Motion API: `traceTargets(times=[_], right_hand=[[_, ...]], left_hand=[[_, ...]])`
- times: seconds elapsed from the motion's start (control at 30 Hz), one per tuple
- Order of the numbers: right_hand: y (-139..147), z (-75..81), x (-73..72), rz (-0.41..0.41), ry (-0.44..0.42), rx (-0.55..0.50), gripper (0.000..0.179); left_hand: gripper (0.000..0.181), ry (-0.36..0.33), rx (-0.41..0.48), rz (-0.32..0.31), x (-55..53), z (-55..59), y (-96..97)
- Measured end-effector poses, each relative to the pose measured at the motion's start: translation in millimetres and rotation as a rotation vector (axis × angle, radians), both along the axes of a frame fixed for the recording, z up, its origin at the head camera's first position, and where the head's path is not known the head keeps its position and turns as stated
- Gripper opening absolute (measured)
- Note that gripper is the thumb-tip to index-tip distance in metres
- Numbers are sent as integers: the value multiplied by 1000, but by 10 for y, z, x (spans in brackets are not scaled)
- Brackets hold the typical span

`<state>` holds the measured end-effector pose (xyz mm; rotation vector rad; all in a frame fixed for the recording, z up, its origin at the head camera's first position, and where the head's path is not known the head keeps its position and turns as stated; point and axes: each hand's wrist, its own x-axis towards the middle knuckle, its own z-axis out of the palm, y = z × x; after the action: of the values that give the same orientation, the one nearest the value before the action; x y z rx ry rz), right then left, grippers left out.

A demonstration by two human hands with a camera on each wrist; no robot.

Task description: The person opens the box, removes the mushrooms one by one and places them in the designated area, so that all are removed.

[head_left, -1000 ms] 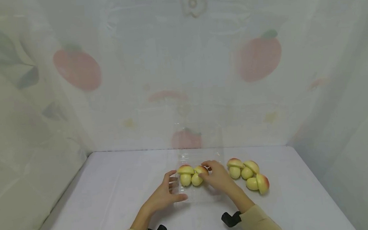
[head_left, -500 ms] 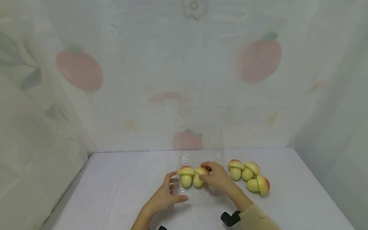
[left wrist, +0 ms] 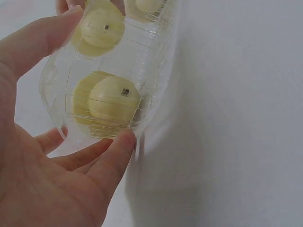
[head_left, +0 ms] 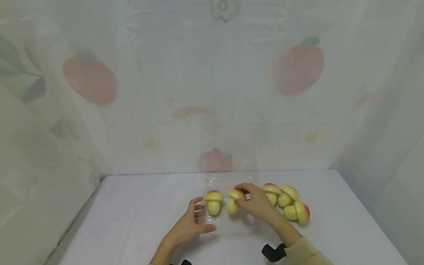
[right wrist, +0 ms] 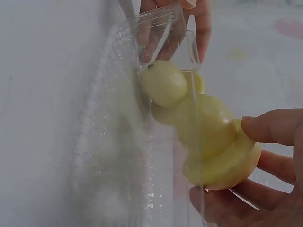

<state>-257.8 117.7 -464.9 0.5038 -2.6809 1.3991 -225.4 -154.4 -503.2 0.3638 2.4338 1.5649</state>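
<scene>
A hinged clear plastic box (head_left: 227, 227) lies in the middle of the table. In it stands a yellow toy mushroom (head_left: 213, 202) with a reddish cap, at the left end. My left hand (head_left: 187, 225) holds the box's left end; in the left wrist view its thumb and fingers (left wrist: 116, 158) span the clear corner. With thumb and fingers, my right hand (head_left: 258, 203) pinches the cap of a second toy mushroom (head_left: 233, 205), whose stem points toward me. In the right wrist view this mushroom (right wrist: 213, 137) partly hides behind the clear wall.
Three more toy mushrooms (head_left: 285, 200) lie close together to the right of the box, one partly behind my right hand. The box's clear lid (head_left: 248, 154) stands up at the back. A white table (head_left: 146, 194) meets printed curtains (head_left: 157, 91) behind and at the sides.
My right hand has shifted a little to the right with the pinched toy mushroom, so a gap now shows between it and the left one. The left hand stays put.
</scene>
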Motion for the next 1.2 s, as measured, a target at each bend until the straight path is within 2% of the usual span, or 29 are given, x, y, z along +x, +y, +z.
traceTargets(times=[0.5,0.7,0.87,1.0,1.2], right_hand=[[191,244,203,-3,32,-57,41],[267,336,266,-12,71,-69,40],[366,402,322,-17,49,-114,42],[473,439,359,-9,67,-142,42],[651,483,381,-28,94,-95,42]], left_hand=[[106,10,1,11,19,-14,-8],[107,1,4,14,12,-22,-33],[107,1,0,15,3,-25,-31],[107,5,0,12,15,-11,-18],[107,0,2,6,30,5,1]])
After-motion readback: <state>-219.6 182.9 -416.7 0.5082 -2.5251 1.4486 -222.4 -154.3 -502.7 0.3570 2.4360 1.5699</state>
